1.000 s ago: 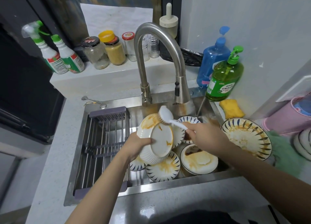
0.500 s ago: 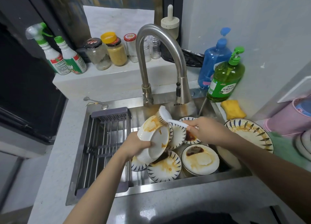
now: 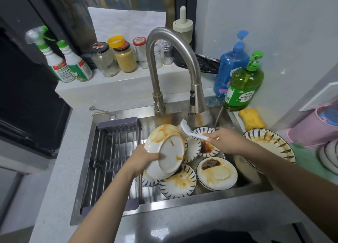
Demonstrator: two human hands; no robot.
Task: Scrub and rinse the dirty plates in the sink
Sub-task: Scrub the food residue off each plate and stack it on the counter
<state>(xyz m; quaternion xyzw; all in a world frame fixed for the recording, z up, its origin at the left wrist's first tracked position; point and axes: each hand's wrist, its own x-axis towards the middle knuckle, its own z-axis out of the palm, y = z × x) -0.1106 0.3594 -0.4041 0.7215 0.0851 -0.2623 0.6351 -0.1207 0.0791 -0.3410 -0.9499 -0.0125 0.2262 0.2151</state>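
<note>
Brush (image 3: 190,131) in right grip (image 3: 225,142), bristles on plate (image 3: 169,151)

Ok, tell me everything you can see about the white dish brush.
The dish brush is white plastic with a slim curved handle and a head of pale bristles. The right hand grips the handle's end. The head points up and left, bristles pressed on the orange-stained upper rim of the white ribbed plate, which the left hand holds tilted over the sink, just below the faucet.
</note>
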